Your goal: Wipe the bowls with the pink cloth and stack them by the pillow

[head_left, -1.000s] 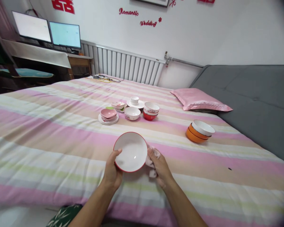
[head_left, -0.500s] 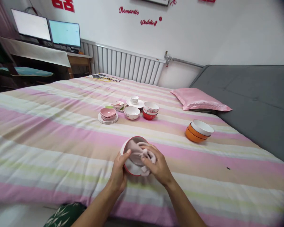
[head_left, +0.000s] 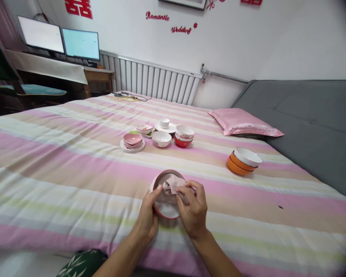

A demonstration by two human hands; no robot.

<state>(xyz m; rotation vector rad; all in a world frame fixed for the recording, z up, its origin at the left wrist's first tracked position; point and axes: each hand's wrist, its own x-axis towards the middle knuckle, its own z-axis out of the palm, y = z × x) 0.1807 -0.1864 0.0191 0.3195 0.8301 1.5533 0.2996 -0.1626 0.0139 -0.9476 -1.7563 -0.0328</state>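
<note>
My left hand point(head_left: 148, 215) grips the near left rim of a red-rimmed white bowl point(head_left: 165, 207) held just above the striped bedspread. My right hand point(head_left: 192, 207) is closed on a pale pink cloth point(head_left: 172, 184) and presses it inside the bowl. The cloth covers much of the bowl's inner wall. Both forearms reach in from the bottom edge.
Further up the striped bed point(head_left: 60, 154) stand a pink bowl on plates point(head_left: 132, 141), a white bowl point(head_left: 161, 138), stacked red and white bowls point(head_left: 183, 136) and small dishes point(head_left: 165, 124). Stacked orange bowls point(head_left: 243, 160) sit at right, near a pink pillow point(head_left: 242, 121). A grey sofa point(head_left: 311, 123) borders the bed.
My right hand brought the cloth from beside the bowl into it and rubbed it round inside. The bowl has tilted and come slightly nearer to me.
</note>
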